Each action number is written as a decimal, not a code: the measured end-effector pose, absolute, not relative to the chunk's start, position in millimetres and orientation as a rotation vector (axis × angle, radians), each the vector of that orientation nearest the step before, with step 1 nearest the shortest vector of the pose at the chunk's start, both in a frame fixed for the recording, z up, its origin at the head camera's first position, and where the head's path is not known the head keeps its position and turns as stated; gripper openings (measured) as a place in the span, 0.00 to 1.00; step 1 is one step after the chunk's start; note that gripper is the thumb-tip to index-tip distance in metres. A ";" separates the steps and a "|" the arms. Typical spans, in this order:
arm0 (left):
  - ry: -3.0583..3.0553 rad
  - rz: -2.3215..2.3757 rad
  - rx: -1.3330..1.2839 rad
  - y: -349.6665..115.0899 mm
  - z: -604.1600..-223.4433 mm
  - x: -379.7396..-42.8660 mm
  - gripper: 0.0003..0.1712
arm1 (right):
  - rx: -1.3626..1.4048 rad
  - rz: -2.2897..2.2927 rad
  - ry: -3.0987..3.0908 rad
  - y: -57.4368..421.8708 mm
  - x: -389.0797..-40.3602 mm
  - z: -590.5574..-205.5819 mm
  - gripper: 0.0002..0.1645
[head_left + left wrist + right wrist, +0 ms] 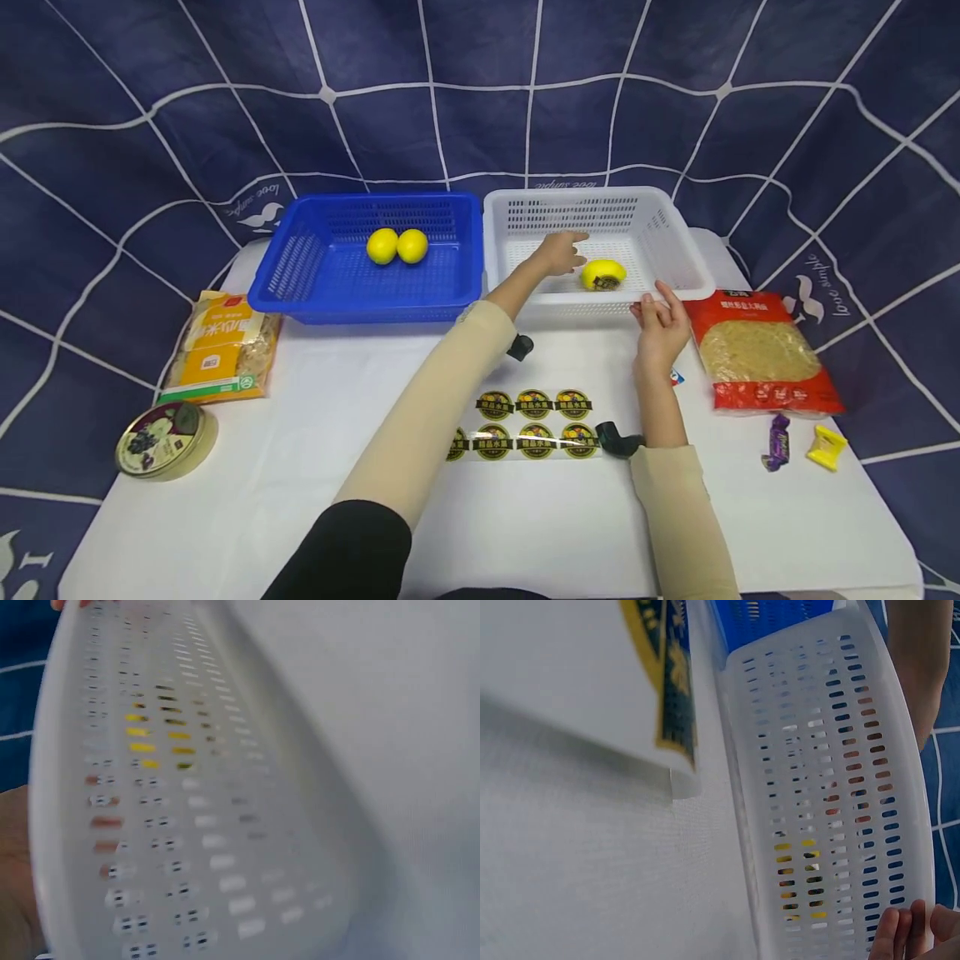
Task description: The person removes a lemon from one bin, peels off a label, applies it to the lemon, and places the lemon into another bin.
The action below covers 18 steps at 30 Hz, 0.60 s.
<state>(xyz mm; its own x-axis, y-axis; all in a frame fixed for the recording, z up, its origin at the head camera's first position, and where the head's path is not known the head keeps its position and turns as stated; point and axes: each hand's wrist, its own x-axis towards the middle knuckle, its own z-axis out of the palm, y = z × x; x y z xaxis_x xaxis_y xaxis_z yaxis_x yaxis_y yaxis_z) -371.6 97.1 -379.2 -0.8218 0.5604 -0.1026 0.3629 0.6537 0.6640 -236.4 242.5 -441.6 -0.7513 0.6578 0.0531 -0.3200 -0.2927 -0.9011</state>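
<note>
In the head view my left hand [558, 252] hangs over the inside of the white basket [517, 297], its index finger stretched out and nothing held. Close to it, on the basket floor, lies a yellow lemon [602, 270] with a dark label on its front side. My right hand [663, 332] grips the basket's front rim near the right corner. The right wrist view shows those fingertips [902, 934] against the outer wall. Through the slots the lemon's yellow shows. A sheet of round black-and-gold stickers [535, 405] lies on the table in front of the baskets.
Left of the white basket stands a blue basket [375, 307] with two lemons [412, 247]. An orange food bag [225, 346] and a round tin [167, 440] lie left. To the right are a red noodle bag [761, 350], a purple candy [777, 443] and a yellow candy [827, 447].
</note>
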 end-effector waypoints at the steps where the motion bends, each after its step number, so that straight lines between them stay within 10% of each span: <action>1: 2.568 0.971 0.765 91.5 -375.0 -368.3 0.30 | -0.449 2.074 -1.350 242.6 -236.1 -441.0 0.21; 18: 2.737 1.857 0.676 -110.9 -329.0 -234.0 0.23 | -0.574 1.886 -1.495 225.7 -232.2 -436.2 0.17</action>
